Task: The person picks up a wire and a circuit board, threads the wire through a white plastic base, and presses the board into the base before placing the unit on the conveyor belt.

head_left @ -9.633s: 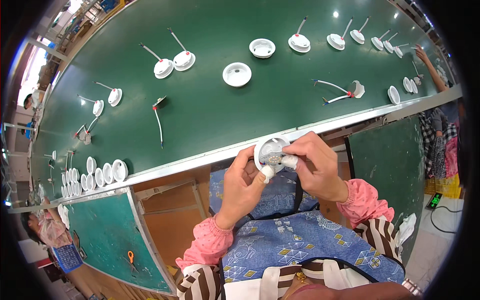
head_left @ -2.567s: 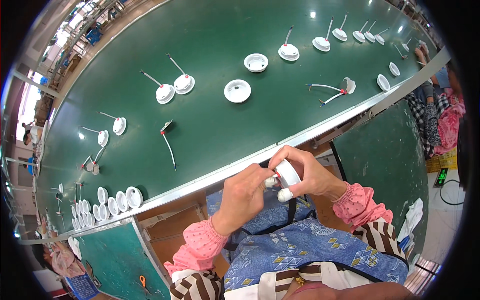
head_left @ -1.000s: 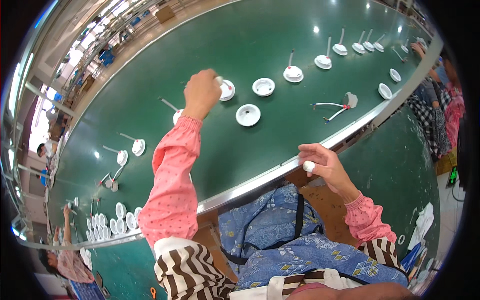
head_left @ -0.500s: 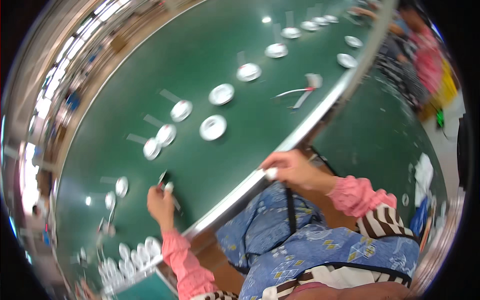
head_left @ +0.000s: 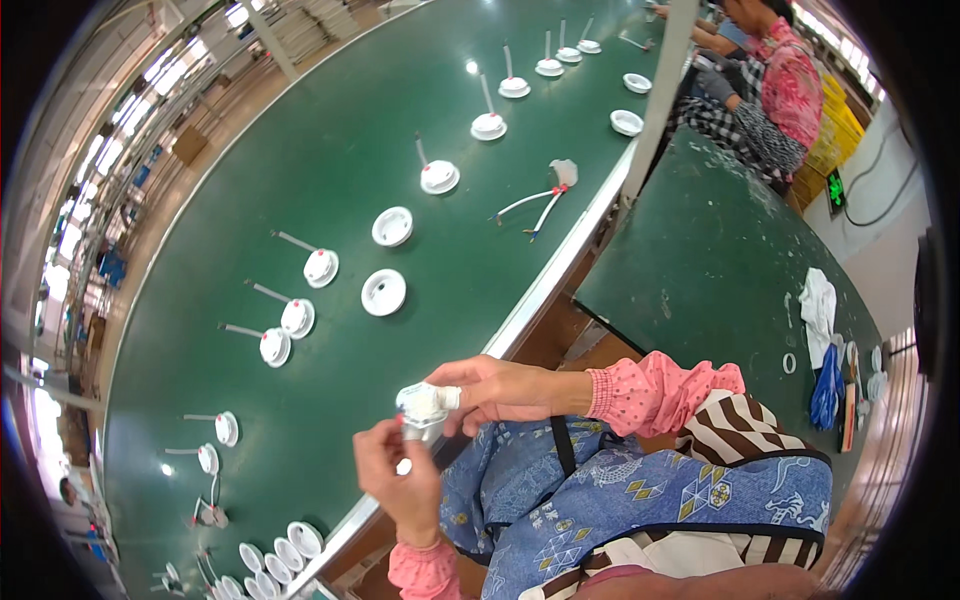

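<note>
My two hands meet over the metal edge of the green belt. Between them is a small white plastic fitting (head_left: pixel 420 403) with a bit of red at its lower left. My right hand (head_left: pixel 488 390) grips it from the right, thumb and fingers pinched. From below, my left hand (head_left: pixel 402 480) closes its fingertips on the same fitting, hiding its underside. White finger covers show on some fingertips. Nearest on the belt is a white round cup (head_left: pixel 384 292). Beyond stands a white round base (head_left: pixel 321 267) with a thin wire lead.
More white round bases with leads line the green belt (head_left: pixel 250 400). A white connector with wires (head_left: pixel 565 187) lies by its metal rail. White cups (head_left: pixel 304 540) cluster lower left. A white cloth (head_left: pixel 818 305) lies on the right-hand bench (head_left: pixel 690 270). Another person (head_left: pixel 790 90) sits far right.
My left hand has come right from over the belt, bringing a small part to my right hand. My right hand has moved left and down from the rail. The view has shifted.
</note>
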Motion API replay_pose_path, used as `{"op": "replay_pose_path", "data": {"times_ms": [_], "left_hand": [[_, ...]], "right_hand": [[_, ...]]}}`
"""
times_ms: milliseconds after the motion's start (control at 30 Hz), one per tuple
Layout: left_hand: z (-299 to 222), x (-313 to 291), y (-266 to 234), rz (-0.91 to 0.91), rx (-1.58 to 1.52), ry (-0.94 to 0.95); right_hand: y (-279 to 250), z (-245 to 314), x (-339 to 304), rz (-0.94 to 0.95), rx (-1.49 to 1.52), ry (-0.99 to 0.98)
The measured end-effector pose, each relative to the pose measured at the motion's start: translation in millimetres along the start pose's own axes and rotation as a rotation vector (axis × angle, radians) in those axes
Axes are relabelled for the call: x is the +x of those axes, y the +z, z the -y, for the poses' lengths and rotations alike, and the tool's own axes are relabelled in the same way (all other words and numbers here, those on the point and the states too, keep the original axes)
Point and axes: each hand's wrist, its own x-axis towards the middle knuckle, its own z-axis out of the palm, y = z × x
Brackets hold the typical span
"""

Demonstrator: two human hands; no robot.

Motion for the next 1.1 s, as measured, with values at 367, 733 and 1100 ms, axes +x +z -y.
{"op": "replay_pose_path", "data": {"times_ms": [367,733,1100], "left_hand": [[-9.4,-18.8,-1.6,0.103,-0.354,-0.316],[-1.4,-28.4,-16.8,0.313,-0.381,-0.164],[3.9,-30.9,-12.5,0.300,-0.319,-0.116]], "right_hand": [[-7.9,4.8,-5.7,0.038,0.064,0.049],[0.7,-1.8,-10.9,0.019,-0.149,0.138],[14.8,-2.1,-14.1,-0.035,-0.265,0.108]]}}
